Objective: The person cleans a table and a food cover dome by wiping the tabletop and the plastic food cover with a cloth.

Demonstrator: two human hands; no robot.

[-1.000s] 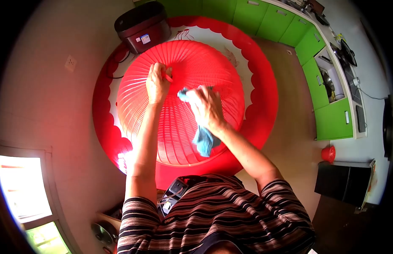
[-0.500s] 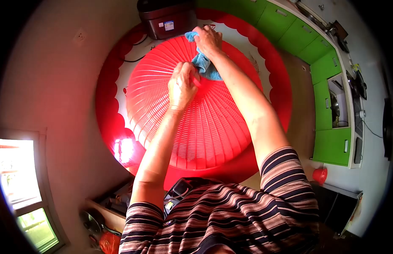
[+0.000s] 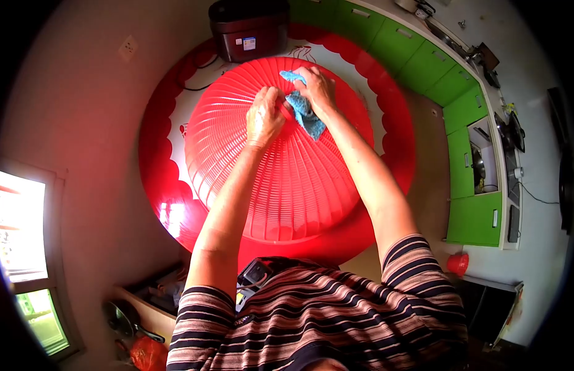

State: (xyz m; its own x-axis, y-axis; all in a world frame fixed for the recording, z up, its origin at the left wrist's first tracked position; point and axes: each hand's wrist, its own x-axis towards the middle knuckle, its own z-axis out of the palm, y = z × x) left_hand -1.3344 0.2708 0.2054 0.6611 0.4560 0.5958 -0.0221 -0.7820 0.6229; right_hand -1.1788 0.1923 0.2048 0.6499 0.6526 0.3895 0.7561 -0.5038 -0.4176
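Observation:
A large red slatted dome cover (image 3: 287,204), like a mesh food cover, sits on the round table. My left hand (image 3: 265,117) is closed at the top of the dome, its fingers around what looks like the cover's top knob, mostly hidden. Just to the right, my right hand (image 3: 316,89) grips a blue cloth (image 3: 307,117). One end of the cloth sticks out past the fingers, and the rest hangs against the dome beside the top. Whatever lies under the cover cannot be made out.
The round table (image 3: 395,130) has a red scalloped border. A dark appliance (image 3: 250,31) with a cord stands at its far edge. Green cabinets (image 3: 423,52) line the right side under a counter. A red bucket (image 3: 458,264) is at lower right, a lidded pan (image 3: 123,318) at lower left.
My right hand has come down closer to the dome's top with the blue cloth, which now hangs lower. My left hand stays at the top.

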